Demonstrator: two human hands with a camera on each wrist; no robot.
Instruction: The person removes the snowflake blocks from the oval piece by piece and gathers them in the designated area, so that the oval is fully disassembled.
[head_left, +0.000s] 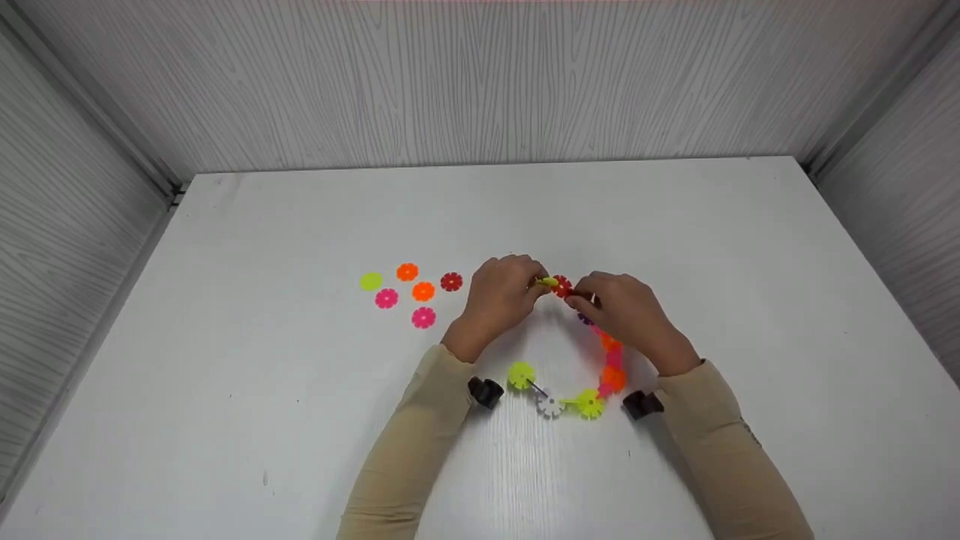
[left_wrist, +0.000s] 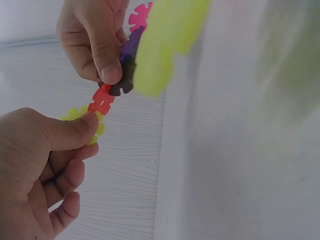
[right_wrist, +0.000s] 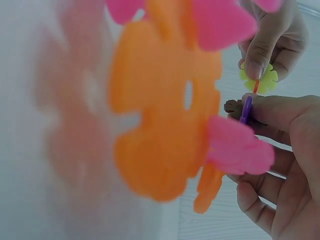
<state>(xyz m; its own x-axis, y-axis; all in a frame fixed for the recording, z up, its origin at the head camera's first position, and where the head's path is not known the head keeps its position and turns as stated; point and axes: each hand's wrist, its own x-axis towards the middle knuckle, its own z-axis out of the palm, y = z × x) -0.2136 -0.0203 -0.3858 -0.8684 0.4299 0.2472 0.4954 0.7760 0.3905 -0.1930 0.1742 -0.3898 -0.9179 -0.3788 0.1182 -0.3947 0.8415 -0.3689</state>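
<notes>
My left hand (head_left: 504, 291) pinches a yellow notched disc (right_wrist: 269, 81) between thumb and forefinger, the other fingers loosely bent. A red notched disc (left_wrist: 101, 101) joins it to a dark brown one (left_wrist: 124, 85), which my right hand (head_left: 628, 309) pinches. Beyond the brown disc come a purple disc (left_wrist: 131, 46), then pink and orange ones (head_left: 613, 378). This chain curves down past the right wrist and round the front through a yellow disc (head_left: 590, 405) and a pale clear disc (head_left: 551, 407). It ends at another yellow disc (head_left: 520, 375), near the left wrist.
Loose notched discs lie left of the hands: a yellow one (head_left: 370, 281), two orange (head_left: 407, 271), two pink (head_left: 424, 317) and a red one (head_left: 451, 281). The white table (head_left: 225, 360) meets grey wood-grain panels (head_left: 480, 82) at the back and sides.
</notes>
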